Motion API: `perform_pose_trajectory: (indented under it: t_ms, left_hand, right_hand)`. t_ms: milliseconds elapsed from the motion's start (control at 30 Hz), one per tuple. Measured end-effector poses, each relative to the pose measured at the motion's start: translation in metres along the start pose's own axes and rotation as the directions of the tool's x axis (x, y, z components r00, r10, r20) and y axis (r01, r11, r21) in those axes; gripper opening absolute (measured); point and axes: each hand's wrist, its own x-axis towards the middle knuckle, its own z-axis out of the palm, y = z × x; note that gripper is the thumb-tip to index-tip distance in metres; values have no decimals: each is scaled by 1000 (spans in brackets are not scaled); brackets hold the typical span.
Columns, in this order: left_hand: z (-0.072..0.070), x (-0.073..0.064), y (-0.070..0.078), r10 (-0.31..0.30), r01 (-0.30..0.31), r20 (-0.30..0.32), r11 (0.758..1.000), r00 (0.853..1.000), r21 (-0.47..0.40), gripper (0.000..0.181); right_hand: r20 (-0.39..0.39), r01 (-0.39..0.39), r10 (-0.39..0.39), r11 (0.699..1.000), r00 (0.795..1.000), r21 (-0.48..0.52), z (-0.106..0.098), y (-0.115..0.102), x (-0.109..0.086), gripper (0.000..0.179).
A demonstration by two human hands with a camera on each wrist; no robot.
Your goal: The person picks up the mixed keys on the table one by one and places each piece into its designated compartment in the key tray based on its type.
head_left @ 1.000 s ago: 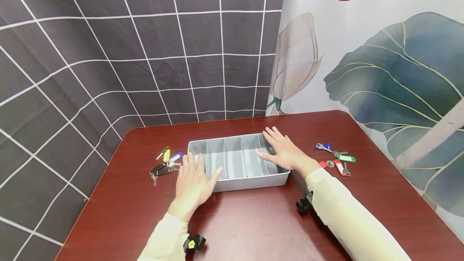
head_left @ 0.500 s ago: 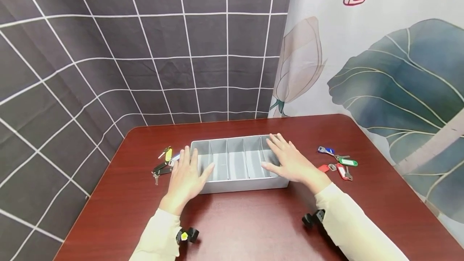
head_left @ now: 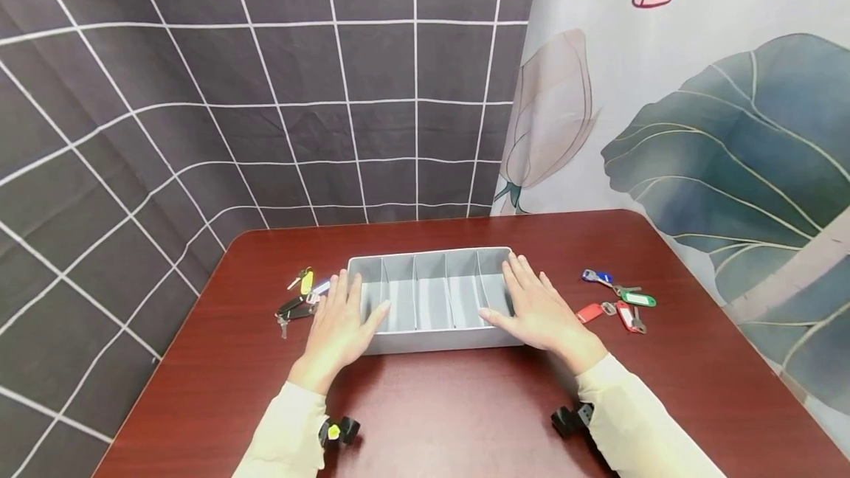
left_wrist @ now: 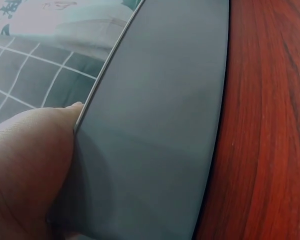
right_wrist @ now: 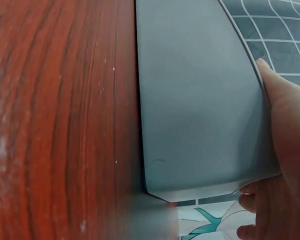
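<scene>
A light grey divided tray point(head_left: 441, 340) with several compartments lies on the table. At its left end is my left hand point(head_left: 335, 323), fingers fairly straight along that end and thumb reaching over the front rim. My right hand point(head_left: 538, 312) rests at the right end in much the same way, thumb over the front rim. In the left wrist view, the thumb base point(left_wrist: 30, 160) lies against the tray's front wall point(left_wrist: 150, 120). The right wrist view has the thumb point(right_wrist: 280, 90) along the rim and fingertips point(right_wrist: 247, 202) around the end. Inside the tray no items show.
Left of the tray lie several keys with a yellow tag point(head_left: 307, 283), a blue tag point(head_left: 322, 288) and black fobs point(head_left: 292, 305). To the right are keys with blue point(head_left: 603, 276), green point(head_left: 639, 299) and red tags point(head_left: 589, 313). A gridded curtain point(head_left: 372, 131) hangs behind the table.
My left hand has shifted left, from over the tray's compartments to its left end. The right hand has moved slightly outward to the right end. The tray stays about where it was.
</scene>
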Motion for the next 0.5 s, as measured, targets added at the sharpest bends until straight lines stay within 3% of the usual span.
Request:
perform_pose_trajectory:
  t_ms: [500]
  left_hand:
    - [0, 1, -2, 4, -4, 10, 1000, 1000, 8, 91]
  right_hand:
    - [16, -84, 85, 995, 996, -51, -8, -4, 0, 121]
